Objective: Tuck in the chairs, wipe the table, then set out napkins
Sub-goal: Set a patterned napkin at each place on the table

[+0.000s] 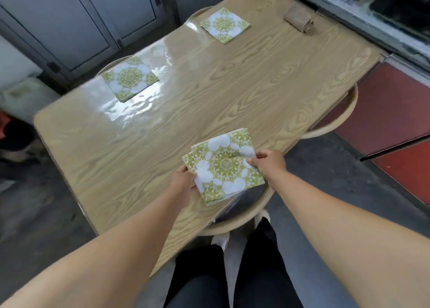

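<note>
Trousers (256, 272), napkin stack (224, 168), glossy table (232, 86), 2 laid napkins (130, 80) (225, 24), grey cabinets (81, 23)

A green-and-white patterned paper napkin (130, 80) lies flat on the wood-grain table (232, 86), a matching napkin (225, 24) farther along; my left hand (183, 183) and right hand (270, 162) hold a fanned napkin stack (223, 165) over the near edge.

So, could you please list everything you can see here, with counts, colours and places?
table: one, tan wood grain, centre.
laid napkins: two, green and white, along the table's far left edge.
held napkins: at least two, green and white, over the near edge.
cloth: one, brown, folded, far end of table.
chairs: four, beige curved backs, tucked around the table.
cabinets: grey, beyond the table.
left hand: pinches the held napkins.
right hand: pinches them too.
</note>
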Action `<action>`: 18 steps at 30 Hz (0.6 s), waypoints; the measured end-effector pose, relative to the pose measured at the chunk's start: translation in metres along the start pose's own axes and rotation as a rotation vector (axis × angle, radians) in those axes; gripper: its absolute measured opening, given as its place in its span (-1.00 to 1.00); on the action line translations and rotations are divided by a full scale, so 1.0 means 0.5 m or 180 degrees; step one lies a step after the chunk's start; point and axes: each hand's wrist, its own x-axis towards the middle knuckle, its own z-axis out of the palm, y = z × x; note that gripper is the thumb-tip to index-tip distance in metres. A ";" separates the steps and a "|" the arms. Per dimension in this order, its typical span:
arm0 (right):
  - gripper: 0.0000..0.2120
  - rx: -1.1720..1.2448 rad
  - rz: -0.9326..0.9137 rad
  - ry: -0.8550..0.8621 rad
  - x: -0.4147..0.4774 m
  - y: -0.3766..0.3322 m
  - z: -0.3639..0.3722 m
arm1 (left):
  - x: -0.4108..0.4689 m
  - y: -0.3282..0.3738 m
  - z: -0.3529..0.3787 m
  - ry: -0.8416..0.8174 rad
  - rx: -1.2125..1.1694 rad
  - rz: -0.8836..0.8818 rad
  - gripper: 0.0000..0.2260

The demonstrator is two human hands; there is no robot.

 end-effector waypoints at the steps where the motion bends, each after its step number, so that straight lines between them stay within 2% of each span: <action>1: -0.88 -0.0046 0.0013 -0.0053 0.012 -0.005 -0.004 | 0.004 -0.002 0.004 0.0114 -0.0090 -0.0014 -0.74; 5: -0.84 -0.0302 -0.0039 -0.0316 0.064 -0.020 -0.017 | 0.013 -0.012 0.029 0.0610 -0.0144 0.0035 -0.90; 8: -0.89 -0.0542 -0.0131 -0.0539 0.102 -0.030 -0.027 | 0.012 -0.021 0.062 0.0857 -0.0247 0.0088 -0.91; 13: -0.89 -0.0728 -0.0218 -0.0762 0.143 -0.041 -0.031 | 0.011 -0.018 0.100 0.1362 -0.0859 0.0123 -0.83; 16: -0.90 -0.0661 -0.0124 -0.0781 0.157 -0.040 -0.028 | 0.009 -0.011 0.116 0.1521 -0.1160 0.0146 -0.71; 18: -0.90 -0.0710 -0.0136 -0.0794 0.165 -0.037 -0.022 | 0.009 -0.009 0.121 0.1571 -0.1361 0.0134 -0.70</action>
